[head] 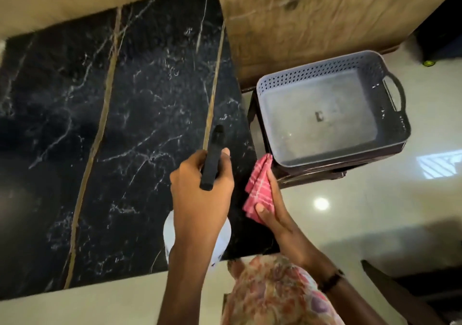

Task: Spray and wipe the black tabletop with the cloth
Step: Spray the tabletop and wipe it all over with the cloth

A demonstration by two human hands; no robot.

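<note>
- Gripping the spray bottle point(197, 234) from above, the left hand point(200, 194) has its fingers wrapped tight round the neck, with the black trigger head point(212, 159) sticking out past the knuckles and pointing toward the far side.
- White bottle body shows only in slivers either side of the wrist, hanging over the near right part of the black tabletop point(112, 125).
- That tabletop is dark marble with white veining and two thin gold lines running from far to near; it fills the left and centre of the view.
- Over on the right, the right hand point(272, 214) is clamped on a folded pink checked cloth point(258, 189), thumb pressing across the near end and fingers behind it.
- Cloth sits right at the tabletop's right edge; whether it touches the surface cannot be told.
- Just beyond the cloth, a grey perforated basket point(390, 135) with a handle rests on a dark stool point(312, 172), beside the table's right edge.
- A dark band point(331, 281) circles the right wrist.
- Floral-print clothing point(275, 292) shows at the near edge, below both forearms.
- Pale glossy floor point(350, 212) spreads to the right, with a bright light reflection on it.
</note>
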